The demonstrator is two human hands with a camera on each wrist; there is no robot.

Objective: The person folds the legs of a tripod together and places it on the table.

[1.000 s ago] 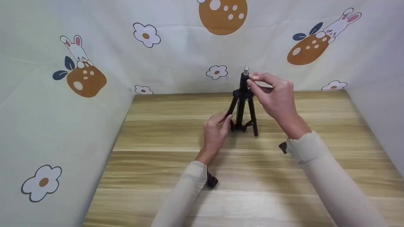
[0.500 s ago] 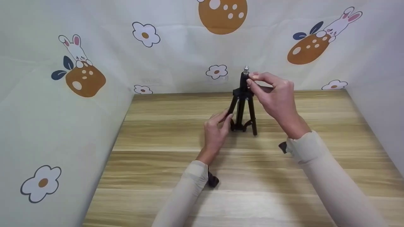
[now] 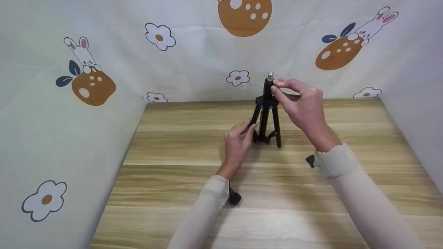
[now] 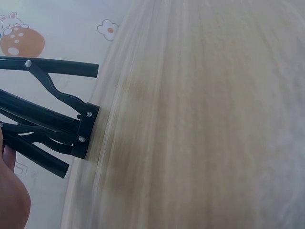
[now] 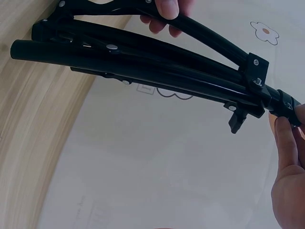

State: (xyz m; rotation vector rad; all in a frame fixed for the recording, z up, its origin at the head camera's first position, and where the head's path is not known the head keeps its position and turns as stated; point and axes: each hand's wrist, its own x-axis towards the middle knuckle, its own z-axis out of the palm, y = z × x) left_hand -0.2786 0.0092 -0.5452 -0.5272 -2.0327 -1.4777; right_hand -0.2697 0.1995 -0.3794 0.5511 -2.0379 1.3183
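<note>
Head view: I see a black tripod (image 3: 263, 121) held upright at the table's (image 3: 166, 180) twelve o'clock; whether its feet touch down, I can't tell. The left hand (image 3: 237, 145), at its seven o'clock, pinches one leg (image 3: 255, 114) between thumb and fingers. The right hand (image 3: 306, 107), at two o'clock, closes thumb and fingertip on the neck (image 3: 267, 90), just below the silver screw (image 3: 270, 75).

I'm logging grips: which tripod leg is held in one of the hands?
The leftmost leg in the head view: the left hand pinches it, while no fingers show on the other legs.
</note>
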